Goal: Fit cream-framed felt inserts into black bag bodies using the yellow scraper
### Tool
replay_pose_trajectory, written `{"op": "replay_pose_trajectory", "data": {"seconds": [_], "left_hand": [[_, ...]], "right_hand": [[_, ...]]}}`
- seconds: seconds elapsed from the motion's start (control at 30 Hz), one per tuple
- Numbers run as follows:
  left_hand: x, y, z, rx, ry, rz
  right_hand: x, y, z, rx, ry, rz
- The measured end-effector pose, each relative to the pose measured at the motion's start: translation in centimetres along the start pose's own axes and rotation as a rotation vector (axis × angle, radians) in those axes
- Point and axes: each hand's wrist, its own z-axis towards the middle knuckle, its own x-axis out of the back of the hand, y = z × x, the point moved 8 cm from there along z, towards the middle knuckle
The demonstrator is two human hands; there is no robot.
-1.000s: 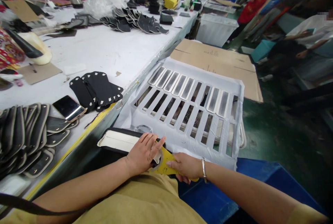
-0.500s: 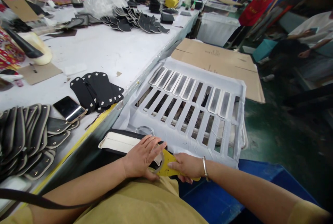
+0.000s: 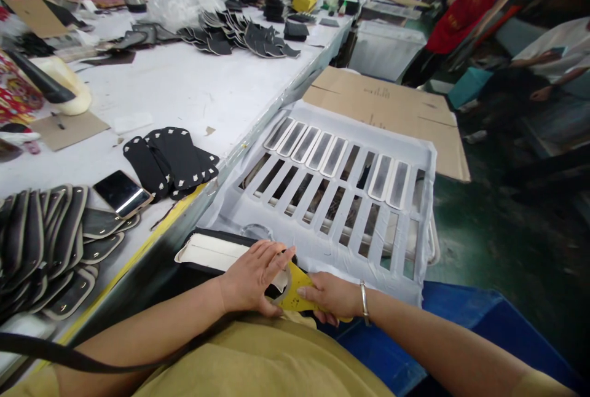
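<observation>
A yellow tool (image 3: pixel 298 291) is gripped by my right hand (image 3: pixel 334 295), its fingers wrapped round the narrow end. My left hand (image 3: pixel 253 279) lies spread, palm down, over the right end of a black piece with a white strip (image 3: pixel 216 252), beside the tool's wide end. What is under my left palm is hidden. Just beyond my hands lies a grey slotted tray (image 3: pixel 230 200), with several silver-edged dark plates (image 3: pixel 306 145) in its far row of slots.
On the white table (image 3: pixel 184 90) at the left are black pieces (image 3: pixel 177 157), a phone (image 3: pixel 122 193) and a pile of edged pieces (image 3: pixel 59 231). Cardboard (image 3: pixel 378 99) lies behind the tray, a blue bin (image 3: pixel 465 317) at lower right. A person in a red apron (image 3: pixel 472 7) stands farther back.
My right hand and the yellow tool have shifted very slightly. My left hand stays in place. The person in the red apron has moved a little to the right.
</observation>
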Motion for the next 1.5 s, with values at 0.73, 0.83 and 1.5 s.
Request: {"op": "replay_pose_trajectory", "data": {"seconds": [0.73,0.83,1.5], "left_hand": [[0.3,-0.5,0.1,0.095,0.031,0.017],[0.4,-0.6,0.1,0.106,0.037,0.003],[0.4,-1.2,1.3,0.028,-0.132,-0.071]], "right_hand": [[1.2,-0.9,0.6,0.016,-0.044,-0.090],[1.3,-1.0,1.0,0.026,-0.084,-0.102],[-0.8,1.1,0.5,0.060,0.270,0.206]]}}
